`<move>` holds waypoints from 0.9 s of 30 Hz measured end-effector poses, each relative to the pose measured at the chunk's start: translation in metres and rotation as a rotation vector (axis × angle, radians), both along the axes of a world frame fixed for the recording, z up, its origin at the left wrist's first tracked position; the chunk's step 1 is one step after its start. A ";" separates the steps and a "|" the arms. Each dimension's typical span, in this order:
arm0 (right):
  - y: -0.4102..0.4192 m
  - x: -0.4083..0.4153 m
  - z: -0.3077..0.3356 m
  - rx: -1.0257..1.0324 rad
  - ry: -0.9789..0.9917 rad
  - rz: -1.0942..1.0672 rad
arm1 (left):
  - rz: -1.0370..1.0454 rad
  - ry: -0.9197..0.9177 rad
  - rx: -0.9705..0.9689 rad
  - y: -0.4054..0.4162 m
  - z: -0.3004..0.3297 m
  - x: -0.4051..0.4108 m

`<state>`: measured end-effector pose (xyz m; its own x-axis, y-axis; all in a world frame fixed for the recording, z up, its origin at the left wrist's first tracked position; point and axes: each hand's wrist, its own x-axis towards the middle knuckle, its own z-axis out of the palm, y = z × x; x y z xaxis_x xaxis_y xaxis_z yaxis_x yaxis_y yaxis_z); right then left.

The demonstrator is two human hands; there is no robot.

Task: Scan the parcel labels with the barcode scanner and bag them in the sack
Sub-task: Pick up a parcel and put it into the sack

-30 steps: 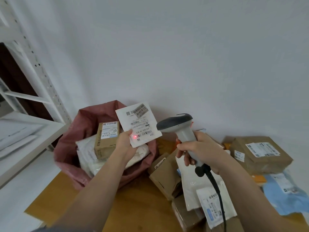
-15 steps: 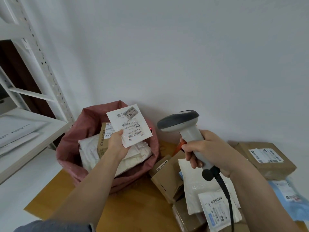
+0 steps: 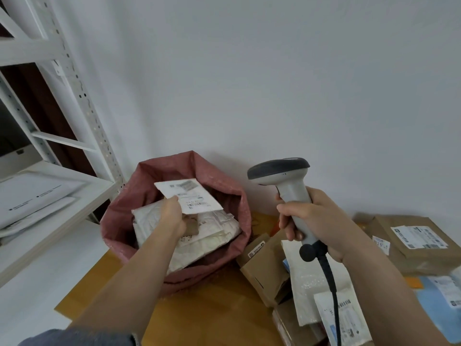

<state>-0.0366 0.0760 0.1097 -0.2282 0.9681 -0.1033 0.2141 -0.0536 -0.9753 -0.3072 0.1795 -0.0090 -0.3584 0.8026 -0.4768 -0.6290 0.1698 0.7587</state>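
Note:
My left hand (image 3: 172, 216) pinches a flat white parcel with a printed label (image 3: 192, 198) by its near edge, held tilted over the open mouth of the pink sack (image 3: 232, 196). The sack holds white padded mailers (image 3: 214, 236) and a brown box partly hidden under my hand. My right hand (image 3: 314, 221) grips the handle of the grey barcode scanner (image 3: 279, 168), upright to the right of the sack, its head facing left. The black cable (image 3: 329, 278) hangs down from the handle.
Unbagged parcels lie at right on the wooden table (image 3: 212, 310): a brown box (image 3: 267, 268), white mailers (image 3: 314, 283), a large cardboard box with a label (image 3: 414, 240), a blue mailer (image 3: 444, 293). A white metal shelf (image 3: 57, 196) with envelopes stands left. A white wall is behind.
My left hand has carried the labelled parcel left and down, from in front of the scanner to over the sack's mouth, tipping it flatter. The scanner has risen slightly; its red spot is gone from the label.

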 end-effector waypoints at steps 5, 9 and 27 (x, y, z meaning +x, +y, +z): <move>0.005 -0.006 -0.011 -0.011 0.003 -0.033 | -0.051 0.323 -0.162 0.006 -0.008 -0.017; 0.004 -0.004 -0.018 -0.034 -0.005 -0.073 | -0.168 0.301 -0.061 0.011 -0.020 -0.001; -0.046 0.144 -0.043 -0.105 0.082 -0.303 | -0.361 0.381 -0.214 -0.028 -0.038 0.182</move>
<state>0.1076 0.0297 0.0662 0.0567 0.9783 -0.1993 0.0942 -0.2040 -0.9744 -0.1248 0.1516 -0.0469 -0.2573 0.8059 -0.5333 -0.1913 0.4985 0.8455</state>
